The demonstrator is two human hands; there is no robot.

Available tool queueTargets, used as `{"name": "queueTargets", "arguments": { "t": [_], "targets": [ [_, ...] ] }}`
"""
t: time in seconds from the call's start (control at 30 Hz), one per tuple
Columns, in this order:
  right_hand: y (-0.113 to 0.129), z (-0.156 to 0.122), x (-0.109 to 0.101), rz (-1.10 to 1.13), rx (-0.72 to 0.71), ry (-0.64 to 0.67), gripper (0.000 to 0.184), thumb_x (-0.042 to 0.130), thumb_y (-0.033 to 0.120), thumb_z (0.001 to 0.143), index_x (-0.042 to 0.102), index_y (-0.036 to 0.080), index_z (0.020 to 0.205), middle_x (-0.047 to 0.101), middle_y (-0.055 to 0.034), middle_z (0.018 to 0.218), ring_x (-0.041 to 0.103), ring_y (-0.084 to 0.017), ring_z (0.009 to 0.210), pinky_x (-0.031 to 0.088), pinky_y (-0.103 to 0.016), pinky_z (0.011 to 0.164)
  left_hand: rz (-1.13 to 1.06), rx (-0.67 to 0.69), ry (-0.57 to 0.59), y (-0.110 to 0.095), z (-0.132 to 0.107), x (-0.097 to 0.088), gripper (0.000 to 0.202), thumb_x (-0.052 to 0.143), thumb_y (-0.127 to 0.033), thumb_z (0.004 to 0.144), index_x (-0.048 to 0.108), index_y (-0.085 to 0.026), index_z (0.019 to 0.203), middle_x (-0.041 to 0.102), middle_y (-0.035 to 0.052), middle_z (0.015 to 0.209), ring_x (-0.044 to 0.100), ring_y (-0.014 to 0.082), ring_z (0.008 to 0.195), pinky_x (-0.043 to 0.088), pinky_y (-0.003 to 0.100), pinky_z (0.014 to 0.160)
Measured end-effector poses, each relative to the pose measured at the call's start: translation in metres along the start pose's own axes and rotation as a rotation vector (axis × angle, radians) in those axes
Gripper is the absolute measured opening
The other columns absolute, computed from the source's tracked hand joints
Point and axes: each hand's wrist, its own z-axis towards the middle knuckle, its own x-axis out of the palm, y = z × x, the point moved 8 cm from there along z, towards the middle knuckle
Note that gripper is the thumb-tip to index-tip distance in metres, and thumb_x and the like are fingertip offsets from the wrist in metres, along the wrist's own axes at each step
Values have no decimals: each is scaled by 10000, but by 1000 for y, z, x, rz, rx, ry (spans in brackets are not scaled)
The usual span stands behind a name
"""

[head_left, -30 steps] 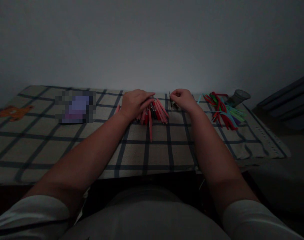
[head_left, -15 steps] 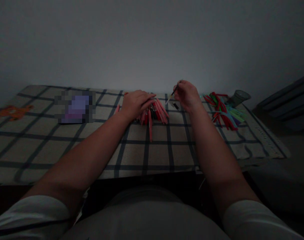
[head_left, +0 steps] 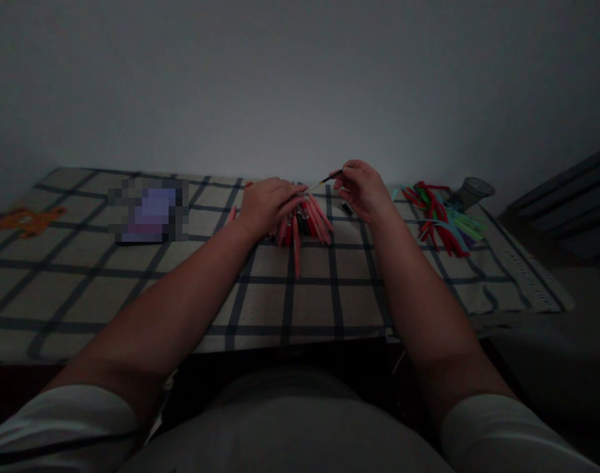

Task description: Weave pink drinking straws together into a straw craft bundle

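Note:
A bundle of pink and red pens [head_left: 304, 226] lies on the checked cloth [head_left: 181, 282] near the table's back edge. My left hand [head_left: 267, 205] rests on top of the bundle, fingers curled over it. My right hand [head_left: 361, 190] is lifted a little above the cloth and pinches a thin dark stick with a pale tip [head_left: 324, 180], which points left toward my left fingertips. A small dark piece [head_left: 346, 209] lies on the cloth beneath my right hand.
A heap of red, green and blue strips [head_left: 440, 217] lies at the right, with a dark round container [head_left: 470, 192] behind it. A blurred purple object [head_left: 149, 210] sits at the left, an orange shape [head_left: 26, 220] at the far left. A wall stands close behind.
My right hand rose from the cloth with the thin stick and swung its tip leftward toward my left hand. My left hand stayed on the pens.

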Motion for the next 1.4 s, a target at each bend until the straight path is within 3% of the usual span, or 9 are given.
{"name": "queueTargets", "arguments": {
  "t": [0.13,0.3,0.67,0.93,1.17,1.4],
  "targets": [
    [3,-2,2,-106,6,2,354,874,463,959,565,291,981,829,-35,1052,743,-154,864,465,-224,614,-6,-11,16,1,0,0,581,486,-619,1274,884,-258,1495,923,129,1193,848,278,1138,616,393,976],
    [3,-1,2,-71,-1,-17,273,866,378,942,617,283,998,828,-32,1043,737,-150,846,468,-226,622,8,-27,28,3,1,0,592,484,-622,1270,885,-245,1489,924,139,1205,846,292,1138,618,413,974],
    [-7,0,16,-176,-86,133,393,1012,486,771,735,262,937,748,13,901,691,-166,859,575,-295,760,31,-96,95,3,3,3,525,511,-580,1261,884,-277,1473,915,134,1233,825,295,1175,604,414,979],
    [-6,-5,25,-192,-77,174,326,1018,397,731,785,242,896,747,19,882,659,-159,849,583,-314,822,75,-120,145,2,2,5,499,518,-566,1263,866,-306,1510,909,119,1276,824,292,1225,596,401,985],
    [-3,-9,29,-232,-48,151,316,1035,388,773,775,249,887,748,20,874,670,-165,850,616,-315,847,39,-96,77,2,2,5,495,543,-581,1239,900,-285,1414,914,128,1190,834,306,1143,600,420,942],
    [-2,-6,21,-318,-65,168,305,1019,445,850,834,231,963,784,-3,899,695,-178,853,607,-322,855,-4,-139,94,1,3,-1,486,564,-533,1218,896,-242,1421,916,157,1252,832,331,1182,614,458,998]
  ]
}}
